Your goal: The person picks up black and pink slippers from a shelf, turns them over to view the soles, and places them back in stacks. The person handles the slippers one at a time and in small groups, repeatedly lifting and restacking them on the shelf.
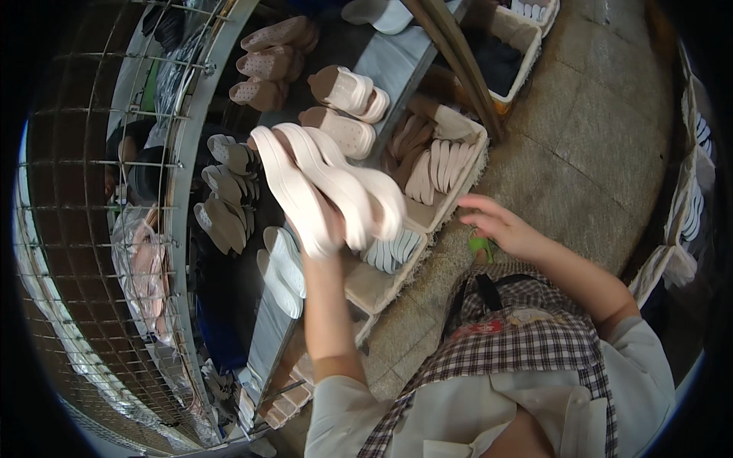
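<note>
The left hand [324, 233] holds a pair of platform soles [328, 187] up above the conveyor table [397, 61]. Sandals [347, 91] lie on the table behind the soles. A crate [469, 164] of stacked soles stands to their right. The right hand [500, 225] hovers right of the crate, over the floor [595, 137]. A wire rack [92, 191] stands at the left.

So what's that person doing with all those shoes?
A person in a checked apron is holding up a few pale pink shoe soles in the left hand, over a long table where more soles and sandals lie. The right hand is empty, its fingers spread, hovering near a basket packed with more soles. A wire rack stands on the far left.
</note>
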`<state>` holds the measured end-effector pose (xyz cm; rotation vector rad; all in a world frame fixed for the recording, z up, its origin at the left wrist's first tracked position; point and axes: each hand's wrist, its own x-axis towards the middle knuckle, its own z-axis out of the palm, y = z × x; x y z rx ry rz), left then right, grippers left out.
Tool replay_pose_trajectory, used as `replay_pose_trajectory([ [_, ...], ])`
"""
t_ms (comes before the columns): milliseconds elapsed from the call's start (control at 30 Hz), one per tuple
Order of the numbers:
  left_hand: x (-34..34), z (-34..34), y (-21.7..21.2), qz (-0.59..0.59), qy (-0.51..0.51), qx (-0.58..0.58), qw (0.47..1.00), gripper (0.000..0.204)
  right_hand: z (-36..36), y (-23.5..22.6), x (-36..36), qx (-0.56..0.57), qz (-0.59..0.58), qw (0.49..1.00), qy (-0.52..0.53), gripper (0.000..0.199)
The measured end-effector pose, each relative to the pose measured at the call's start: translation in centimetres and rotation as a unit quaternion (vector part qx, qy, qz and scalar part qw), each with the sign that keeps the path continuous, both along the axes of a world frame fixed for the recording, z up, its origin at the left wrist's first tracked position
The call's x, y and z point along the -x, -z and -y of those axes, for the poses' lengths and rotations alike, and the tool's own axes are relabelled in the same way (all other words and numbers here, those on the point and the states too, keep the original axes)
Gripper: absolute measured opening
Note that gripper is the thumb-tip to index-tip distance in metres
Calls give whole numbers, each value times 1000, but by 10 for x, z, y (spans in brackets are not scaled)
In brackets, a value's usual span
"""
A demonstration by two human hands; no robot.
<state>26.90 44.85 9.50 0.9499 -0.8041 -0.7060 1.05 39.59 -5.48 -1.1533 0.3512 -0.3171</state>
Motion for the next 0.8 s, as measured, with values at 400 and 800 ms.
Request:
replay_pose_trajectory([
  [400,-205,78,74,-340,-70,-320,882,41,-31,84,29,-188,-242,937,170,29],
  [800,-310,58,70,115,-266,-338,896,56,10,113,-24,-192,-265,923,202,24],
])
